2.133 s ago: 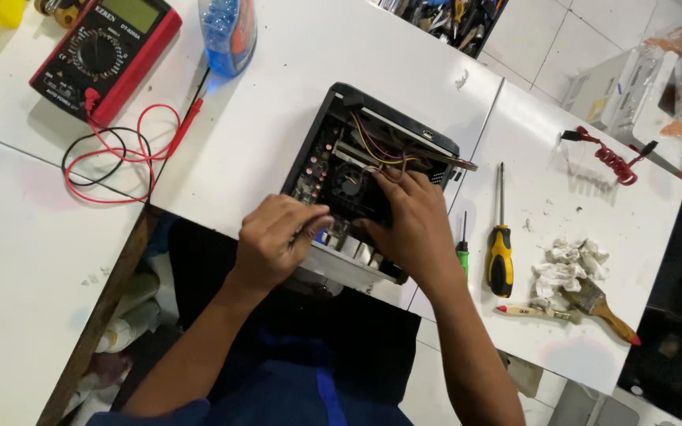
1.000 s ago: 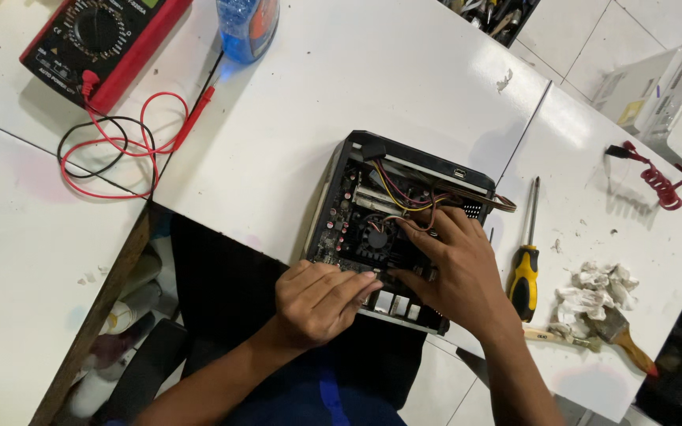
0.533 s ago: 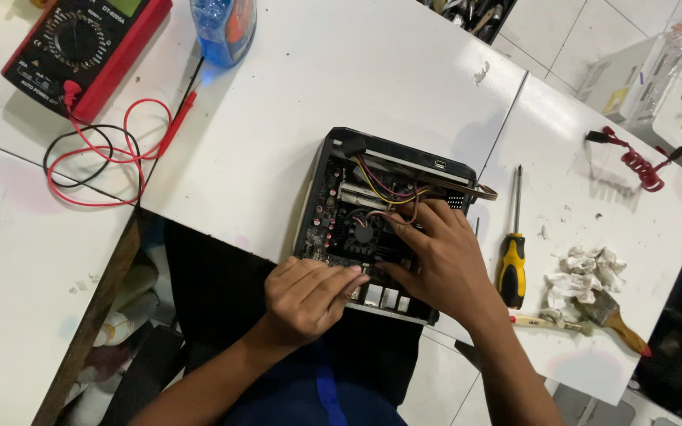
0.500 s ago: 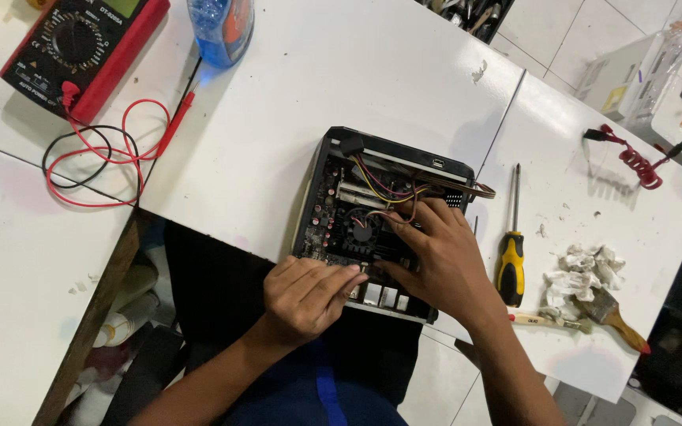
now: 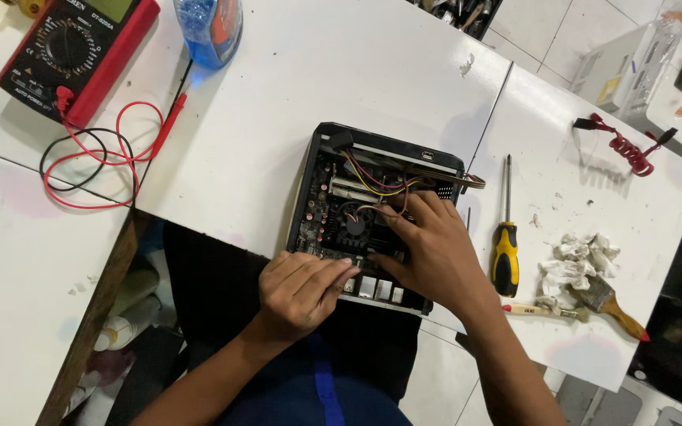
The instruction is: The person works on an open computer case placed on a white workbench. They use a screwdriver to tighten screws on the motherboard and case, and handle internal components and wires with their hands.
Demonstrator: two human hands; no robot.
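Both hands are working inside the open black device case (image 5: 333, 170): left hand (image 5: 301, 292) is pinching at its near edge, grip contents indiscernible; right hand (image 5: 436, 248) is pressing open-fingered beside the fan (image 5: 354, 226), so the next move likely needs fingertip care.

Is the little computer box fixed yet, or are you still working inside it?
Still working. Done: the black box has its cover off, so the circuit board, fan and coloured wires show. In hand: the right hand reaches in by the fan, and the left hand rests on the near edge. Left: no cover is back on, and the yellow-handled screwdriver lies unused on the white table.
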